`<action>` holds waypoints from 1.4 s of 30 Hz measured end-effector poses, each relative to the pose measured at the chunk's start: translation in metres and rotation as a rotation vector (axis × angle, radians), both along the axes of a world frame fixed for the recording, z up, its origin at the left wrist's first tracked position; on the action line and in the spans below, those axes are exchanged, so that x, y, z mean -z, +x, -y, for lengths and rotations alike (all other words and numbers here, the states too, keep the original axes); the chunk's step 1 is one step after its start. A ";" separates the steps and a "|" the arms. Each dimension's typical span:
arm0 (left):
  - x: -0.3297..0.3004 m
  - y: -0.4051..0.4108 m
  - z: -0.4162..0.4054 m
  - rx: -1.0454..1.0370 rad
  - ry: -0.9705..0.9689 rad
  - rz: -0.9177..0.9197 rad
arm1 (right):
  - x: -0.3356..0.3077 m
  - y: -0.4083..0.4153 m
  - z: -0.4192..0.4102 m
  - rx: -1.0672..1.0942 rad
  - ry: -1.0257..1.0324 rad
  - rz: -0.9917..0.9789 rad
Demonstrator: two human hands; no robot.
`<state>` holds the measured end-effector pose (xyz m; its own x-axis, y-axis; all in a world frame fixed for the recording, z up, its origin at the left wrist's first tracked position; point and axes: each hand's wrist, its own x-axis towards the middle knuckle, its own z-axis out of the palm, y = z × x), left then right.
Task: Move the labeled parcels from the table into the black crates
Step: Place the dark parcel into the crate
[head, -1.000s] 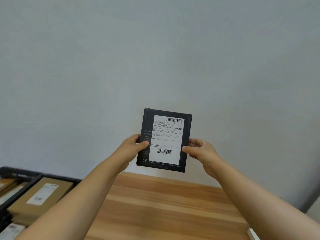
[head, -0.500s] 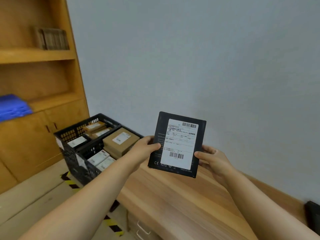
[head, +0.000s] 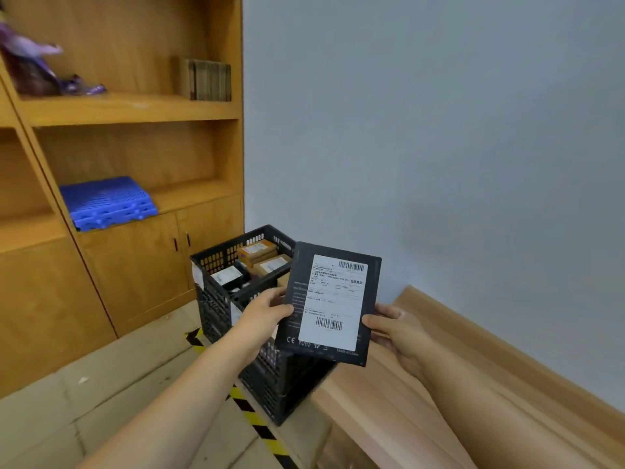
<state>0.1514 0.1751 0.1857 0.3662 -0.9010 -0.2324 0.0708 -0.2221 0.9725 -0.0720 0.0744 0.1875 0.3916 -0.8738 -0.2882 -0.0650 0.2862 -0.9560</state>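
Observation:
I hold a flat black parcel with a white barcode label upright in front of me, label facing me. My left hand grips its left edge and my right hand grips its right edge. Behind and below the parcel stand black crates on the floor, left of the wooden table. The far crate holds brown boxes and a dark parcel with labels. The near crate is mostly hidden by the parcel and my left arm.
A wooden shelf unit with cupboard doors fills the left. It carries a blue plastic pallet, a row of books and a purple figure. Yellow-black tape runs along the floor beside the crates. A grey wall stands behind.
My view has swung left from the wall and table to the shelf unit and crates. The parcel stays held in both hands and now hangs over the near crate's edge.

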 end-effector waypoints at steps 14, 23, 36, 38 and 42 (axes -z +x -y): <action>0.059 0.204 0.031 -0.148 0.122 -0.020 | 0.061 0.215 0.046 -0.110 0.156 -0.051; 0.102 0.278 0.128 -0.196 0.259 -0.026 | 0.115 0.298 0.145 -0.151 0.278 -0.102; 0.120 0.366 0.300 -0.203 0.372 0.034 | 0.142 0.391 0.295 -0.039 0.482 -0.085; 0.124 0.377 0.315 -0.180 0.392 0.045 | 0.146 0.402 0.306 -0.023 0.483 -0.104; 0.137 0.404 0.349 -0.132 0.434 0.074 | 0.153 0.428 0.327 -0.016 0.450 -0.188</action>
